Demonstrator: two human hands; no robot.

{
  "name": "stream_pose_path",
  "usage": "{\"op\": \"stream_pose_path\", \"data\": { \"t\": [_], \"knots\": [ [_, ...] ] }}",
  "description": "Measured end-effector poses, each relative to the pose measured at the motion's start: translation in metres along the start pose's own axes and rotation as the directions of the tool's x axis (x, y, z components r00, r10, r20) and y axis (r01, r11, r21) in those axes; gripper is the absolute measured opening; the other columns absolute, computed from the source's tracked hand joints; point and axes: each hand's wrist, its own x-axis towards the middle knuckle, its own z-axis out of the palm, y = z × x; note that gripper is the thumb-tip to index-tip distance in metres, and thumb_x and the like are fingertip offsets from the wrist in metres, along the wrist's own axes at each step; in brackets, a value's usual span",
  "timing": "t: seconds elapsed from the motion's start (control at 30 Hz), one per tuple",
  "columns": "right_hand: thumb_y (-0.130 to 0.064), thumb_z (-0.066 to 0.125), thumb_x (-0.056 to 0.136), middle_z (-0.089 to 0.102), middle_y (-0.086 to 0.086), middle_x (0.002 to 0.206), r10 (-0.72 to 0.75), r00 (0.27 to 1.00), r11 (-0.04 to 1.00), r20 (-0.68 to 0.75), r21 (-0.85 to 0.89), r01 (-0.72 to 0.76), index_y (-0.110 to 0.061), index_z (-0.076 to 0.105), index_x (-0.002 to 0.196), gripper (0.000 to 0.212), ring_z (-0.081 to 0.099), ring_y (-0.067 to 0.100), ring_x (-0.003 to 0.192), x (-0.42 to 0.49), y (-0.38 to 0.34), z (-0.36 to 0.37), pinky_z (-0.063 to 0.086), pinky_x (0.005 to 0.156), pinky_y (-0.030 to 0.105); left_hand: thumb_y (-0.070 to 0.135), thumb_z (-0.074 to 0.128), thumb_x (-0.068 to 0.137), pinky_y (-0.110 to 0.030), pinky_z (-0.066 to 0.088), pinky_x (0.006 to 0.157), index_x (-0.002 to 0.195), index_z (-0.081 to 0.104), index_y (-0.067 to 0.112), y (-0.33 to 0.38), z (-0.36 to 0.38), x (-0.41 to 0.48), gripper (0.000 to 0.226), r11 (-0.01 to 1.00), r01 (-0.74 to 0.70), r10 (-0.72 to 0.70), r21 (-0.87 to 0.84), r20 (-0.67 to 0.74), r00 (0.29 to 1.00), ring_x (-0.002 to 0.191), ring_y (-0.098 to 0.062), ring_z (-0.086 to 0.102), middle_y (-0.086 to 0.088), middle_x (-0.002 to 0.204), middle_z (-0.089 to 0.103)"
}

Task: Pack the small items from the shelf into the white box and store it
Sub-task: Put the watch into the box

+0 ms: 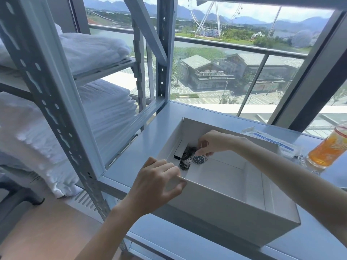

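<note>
An open white box (234, 209) stands on the grey metal shelf (161, 126). My left hand (159, 182) grips the box's near left corner, fingers curled over the rim. My right hand (212, 142) reaches down inside the box and pinches a metal wristwatch with a dark dial (198, 159) at the box's far left. A small black box (177, 153) lies against the left inner wall beside the watch's bracelet.
A bottle of orange drink (330, 149) stands on the shelf to the right of the box, with a blue-and-white plastic packet (274, 139) behind the box. Folded white towels (105, 109) fill the rack on the left. A window lies behind.
</note>
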Motion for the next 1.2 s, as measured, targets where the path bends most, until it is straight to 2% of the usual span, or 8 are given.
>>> {"op": "stream_pose_path", "data": {
  "t": [0.07,0.17,0.37,0.43,0.57,0.63,0.8,1.2],
  "knots": [
    [-0.05,0.068,0.076,0.069,-0.002,0.083,-0.019,1.0,0.998,0.001,-0.059,0.019,-0.015,0.065,0.097,0.041,0.064,0.01,0.074,-0.005,0.003,0.0,0.05,0.069,0.024,0.044,0.049,0.088,-0.023,0.029,0.071,0.073,0.059,0.019,-0.001,0.001,0.0,0.031,1.0,0.0,0.0,-0.001,0.002,1.0,0.066,-0.013,0.051,0.01,0.068,0.057],
    [-0.042,0.071,0.077,0.061,0.003,0.094,-0.025,0.992,0.99,-0.122,-0.139,0.008,-0.013,0.065,0.101,0.038,0.059,0.021,0.086,-0.007,0.006,0.008,0.049,0.076,0.034,0.045,0.048,0.088,-0.024,0.03,0.071,0.073,0.059,0.019,-0.001,0.001,-0.001,0.033,1.0,0.004,-0.004,0.005,0.004,1.0,0.067,-0.013,0.052,0.01,0.068,0.057],
    [-0.041,0.058,0.088,0.059,0.006,0.09,-0.196,0.897,0.908,-0.395,-0.418,0.014,-0.008,0.052,0.093,0.033,0.059,0.032,0.073,-0.001,-0.002,0.025,0.035,0.059,0.032,0.043,0.05,0.088,-0.022,0.029,0.071,0.071,0.058,0.019,0.001,0.001,0.0,0.03,1.0,0.008,-0.008,0.001,-0.017,1.0,0.065,-0.013,0.052,0.01,0.066,0.056],
    [-0.037,0.06,0.087,0.055,0.005,0.084,-0.222,0.89,0.921,-0.399,-0.384,0.058,-0.01,0.047,0.086,0.03,0.054,0.031,0.067,0.004,-0.011,0.026,0.032,0.058,0.031,0.043,0.05,0.088,-0.022,0.029,0.071,0.071,0.057,0.02,0.001,0.001,0.0,0.03,1.0,0.011,-0.011,0.0,-0.015,1.0,0.065,-0.014,0.052,0.01,0.066,0.055],
    [-0.04,0.064,0.083,0.047,0.001,0.079,-0.091,0.95,0.972,-0.298,-0.235,0.02,-0.012,0.049,0.085,0.032,0.046,0.024,0.067,0.015,-0.019,0.031,0.034,0.057,0.03,0.043,0.05,0.088,-0.02,0.026,0.072,0.071,0.058,0.02,0.0,0.0,-0.001,0.03,1.0,0.018,-0.018,-0.001,-0.007,1.0,0.065,-0.013,0.051,0.011,0.067,0.056],
    [-0.041,0.064,0.083,0.049,0.002,0.082,-0.111,0.943,0.982,-0.313,-0.183,0.054,-0.012,0.052,0.087,0.032,0.05,0.026,0.071,0.014,-0.017,0.036,0.038,0.058,0.032,0.043,0.051,0.087,-0.019,0.026,0.072,0.071,0.058,0.02,0.001,0.0,-0.001,0.029,1.0,0.015,-0.015,-0.005,-0.012,1.0,0.065,-0.013,0.051,0.011,0.067,0.056],
    [-0.051,0.062,0.08,0.055,-0.002,0.105,-0.226,0.891,0.955,-0.395,-0.272,0.122,-0.02,0.055,0.104,0.04,0.054,0.023,0.089,0.005,-0.023,0.048,0.033,0.06,0.028,0.041,0.052,0.087,-0.02,0.026,0.072,0.07,0.056,0.02,0.001,0.001,-0.001,0.027,1.0,0.011,-0.011,-0.006,-0.029,1.0,0.064,-0.013,0.05,0.01,0.065,0.054],
    [-0.041,0.061,0.079,0.052,0.001,0.119,-0.052,0.949,0.991,-0.311,-0.135,0.01,-0.02,0.045,0.12,0.049,0.056,0.03,0.096,0.002,-0.053,0.063,0.035,0.066,0.029,0.042,0.052,0.087,-0.022,0.029,0.07,0.069,0.055,0.021,-0.001,0.001,0.0,0.028,1.0,-0.017,0.018,0.006,-0.049,0.999,0.063,-0.012,0.049,0.01,0.063,0.052]
  ]
}}
